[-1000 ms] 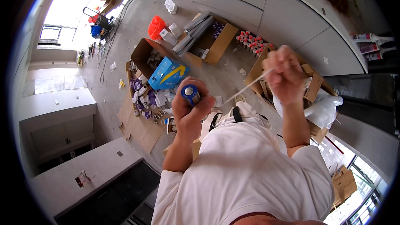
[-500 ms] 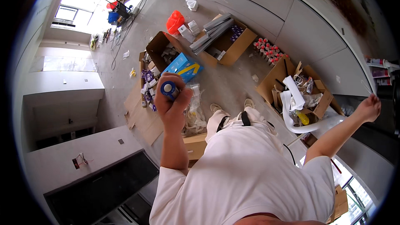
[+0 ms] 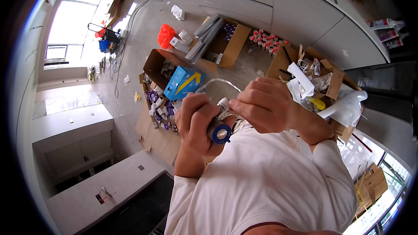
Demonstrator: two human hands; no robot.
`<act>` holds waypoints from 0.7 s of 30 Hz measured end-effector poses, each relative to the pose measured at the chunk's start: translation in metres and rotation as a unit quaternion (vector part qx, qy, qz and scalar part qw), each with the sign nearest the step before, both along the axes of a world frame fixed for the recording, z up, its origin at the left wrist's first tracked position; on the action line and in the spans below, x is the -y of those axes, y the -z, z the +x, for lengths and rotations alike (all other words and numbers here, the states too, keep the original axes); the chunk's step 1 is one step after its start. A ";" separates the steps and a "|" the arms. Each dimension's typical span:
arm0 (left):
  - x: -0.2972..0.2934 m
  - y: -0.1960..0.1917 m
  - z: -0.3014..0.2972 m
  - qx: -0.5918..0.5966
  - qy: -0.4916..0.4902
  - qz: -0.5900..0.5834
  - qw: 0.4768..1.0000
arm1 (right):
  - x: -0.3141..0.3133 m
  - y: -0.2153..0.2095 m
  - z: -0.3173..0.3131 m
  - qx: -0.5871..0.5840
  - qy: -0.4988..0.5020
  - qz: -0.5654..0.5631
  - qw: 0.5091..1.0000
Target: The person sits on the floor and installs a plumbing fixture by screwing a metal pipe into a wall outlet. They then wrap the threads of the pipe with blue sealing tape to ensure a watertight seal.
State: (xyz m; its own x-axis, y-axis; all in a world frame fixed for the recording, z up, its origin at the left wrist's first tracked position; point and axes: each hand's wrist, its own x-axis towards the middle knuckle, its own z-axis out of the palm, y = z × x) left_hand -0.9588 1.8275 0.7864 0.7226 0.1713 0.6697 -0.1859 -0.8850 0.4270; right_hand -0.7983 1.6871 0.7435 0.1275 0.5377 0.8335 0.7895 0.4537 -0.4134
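My left hand (image 3: 195, 124) is closed around what looks like a valve (image 3: 217, 131), a grey metal cylinder with a blue ring around its pale round end. A white-wrapped fitting end (image 3: 224, 104) sticks out of my left fist towards my right hand. My right hand (image 3: 267, 104) is closed with thumb and forefinger pinched right beside that end, touching it or nearly so. What the pinch holds is mostly hidden. A thin white strip, probably thread seal tape (image 3: 217, 79), curves in an arc beyond both hands. Both hands are in front of my white shirt.
Beyond my hands stand a blue box with a yellow arrow (image 3: 185, 82), a carton with grey bars (image 3: 237, 45) and several red-capped bottles (image 3: 265, 41). A full scrap carton (image 3: 335, 78) sits at right. White cabinets (image 3: 305, 13) line the far side. Cables (image 3: 119, 65) lie at far left.
My right hand has come in from far right, where it was stretched out with a thin white strand, to meet the left. My left hand has moved slightly down and right and turned the valve.
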 end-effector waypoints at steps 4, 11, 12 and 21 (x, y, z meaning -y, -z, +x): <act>0.006 -0.005 -0.001 0.000 -0.029 -0.026 0.999 | -0.003 -0.003 -0.003 0.037 0.029 0.035 0.998; 0.014 0.001 -0.001 0.055 -0.016 -0.242 0.969 | -0.005 0.008 -0.003 -0.068 0.012 0.054 0.996; 0.013 0.003 0.000 0.051 -0.008 -0.242 0.969 | -0.004 0.008 -0.002 -0.086 0.014 0.044 0.995; 0.021 0.000 0.010 0.038 0.049 -0.637 0.769 | 0.005 0.009 0.002 -0.190 0.014 -0.048 0.981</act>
State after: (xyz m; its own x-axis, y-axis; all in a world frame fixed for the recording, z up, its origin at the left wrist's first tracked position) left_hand -0.9483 1.8062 0.7868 0.7402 0.6708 0.0453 -0.2928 0.2610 0.9199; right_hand -0.7963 1.6817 0.7346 0.4346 0.6030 0.6689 0.5823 0.3785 -0.7195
